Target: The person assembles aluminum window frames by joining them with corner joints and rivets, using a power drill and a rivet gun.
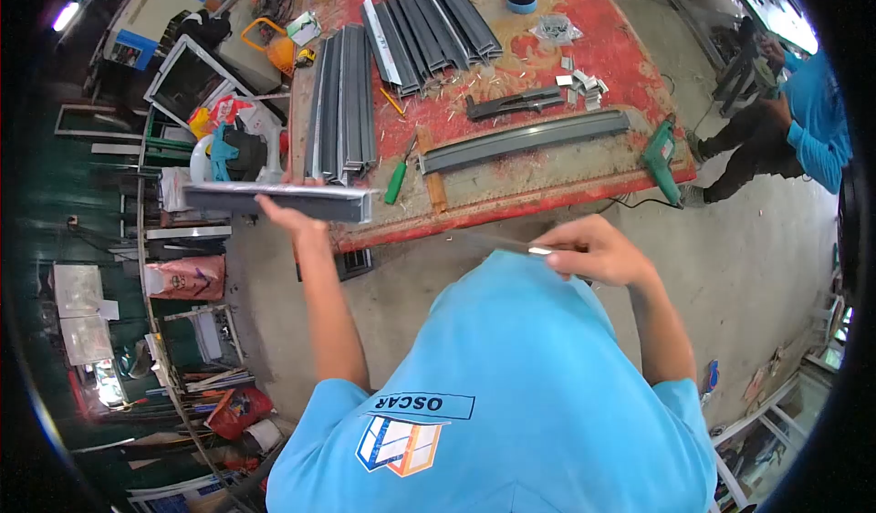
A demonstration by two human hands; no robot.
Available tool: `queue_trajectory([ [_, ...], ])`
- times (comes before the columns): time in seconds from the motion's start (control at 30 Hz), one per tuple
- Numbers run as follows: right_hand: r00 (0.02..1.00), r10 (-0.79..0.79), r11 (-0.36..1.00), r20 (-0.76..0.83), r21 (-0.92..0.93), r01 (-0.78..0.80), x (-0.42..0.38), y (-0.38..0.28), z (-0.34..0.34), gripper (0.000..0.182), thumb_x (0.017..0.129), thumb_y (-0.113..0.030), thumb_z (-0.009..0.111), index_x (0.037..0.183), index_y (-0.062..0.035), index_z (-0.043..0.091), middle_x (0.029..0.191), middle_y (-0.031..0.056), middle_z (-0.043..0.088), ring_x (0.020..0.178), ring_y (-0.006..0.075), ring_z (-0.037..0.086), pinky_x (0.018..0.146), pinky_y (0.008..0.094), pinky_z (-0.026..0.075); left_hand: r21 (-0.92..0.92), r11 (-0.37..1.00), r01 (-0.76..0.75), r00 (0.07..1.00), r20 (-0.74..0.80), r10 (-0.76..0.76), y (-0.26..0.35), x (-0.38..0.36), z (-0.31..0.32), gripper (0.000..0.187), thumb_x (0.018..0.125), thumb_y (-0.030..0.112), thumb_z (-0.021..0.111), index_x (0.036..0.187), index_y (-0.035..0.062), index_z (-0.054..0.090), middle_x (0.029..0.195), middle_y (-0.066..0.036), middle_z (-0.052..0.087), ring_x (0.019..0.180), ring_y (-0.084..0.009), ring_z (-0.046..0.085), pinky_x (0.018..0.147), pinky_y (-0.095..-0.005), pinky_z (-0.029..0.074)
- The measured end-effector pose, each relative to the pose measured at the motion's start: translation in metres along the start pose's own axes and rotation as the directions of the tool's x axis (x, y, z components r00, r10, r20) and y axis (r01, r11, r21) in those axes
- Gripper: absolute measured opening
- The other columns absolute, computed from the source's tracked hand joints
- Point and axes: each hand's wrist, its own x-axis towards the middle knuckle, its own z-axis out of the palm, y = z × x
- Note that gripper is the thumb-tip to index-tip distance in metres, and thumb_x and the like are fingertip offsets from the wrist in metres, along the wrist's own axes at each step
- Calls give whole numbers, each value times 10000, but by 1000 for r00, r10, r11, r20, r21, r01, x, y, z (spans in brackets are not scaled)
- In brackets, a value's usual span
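My left hand [297,218] is closed around a dark grey metal profile [274,203] with a pale upper edge, held level just off the table's near left corner. In my right hand [598,250] is a thin, long metal piece [511,243], pinched between thumb and fingers; it points left, and motion blur hides its exact kind. Beyond the hands, a green-handled screwdriver [396,181] lies on the red, worn table [511,189]. Another grey profile [525,143] rests along the table, its left end over a wooden strip [434,185].
Stacked grey profiles [342,103] and more profiles [429,34] cover the table's left and back. A green power drill [662,160], a black clamp-like tool [516,103] and small metal pieces [589,87] lie at right. Another person [812,116] stands beyond the right edge.
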Motion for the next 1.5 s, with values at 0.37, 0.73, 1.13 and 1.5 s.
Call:
queue_trajectory([
  [0.37, 897, 257, 966, -359, 127, -226, 7, 69, 5, 306, 910, -146, 625, 1144, 50, 641, 859, 32, 642, 741, 96, 557, 652, 272, 464, 706, 614, -352, 892, 55, 448, -98, 26, -132, 469, 896, 301, 721, 1114, -99, 610, 1080, -154, 659, 939, -255, 633, 854, -371, 502],
  [0.73, 805, 168, 967, -568, -63, -246, 58, 51, 9, 329, 957, -221, 597, 1173, 25, 635, 797, 40, 621, 728, 97, 541, 645, 277, 446, 754, 544, -367, 928, 259, 268, -74, 18, -110, 456, 799, 237, 820, 1053, -84, 617, 1003, -130, 653, 890, -229, 616, 839, -354, 493],
  [1.13, 815, -296, 508, -498, -805, -307, 227, 119, -125, 342, 817, -74, 599, 1156, -105, 633, 1138, 147, 649, 1088, 332, 602, 885, 472, 490, 619, 705, -346, 931, 321, 175, -44, -10, -72, 496, 785, -13, 780, 1198, -59, 510, 1108, -162, 655, 1029, -213, 626, 927, -345, 493],
  [1.5, 822, -475, 541, -315, -841, -9, 327, 154, -174, 366, 835, -232, 654, 1156, -63, 610, 1165, 193, 576, 1063, 397, 573, 940, 530, 439, 684, 583, -438, 890, 420, 176, -78, -20, 16, 662, 692, 282, 896, 1161, 6, 519, 1140, -118, 642, 1042, -199, 607, 963, -351, 460],
])
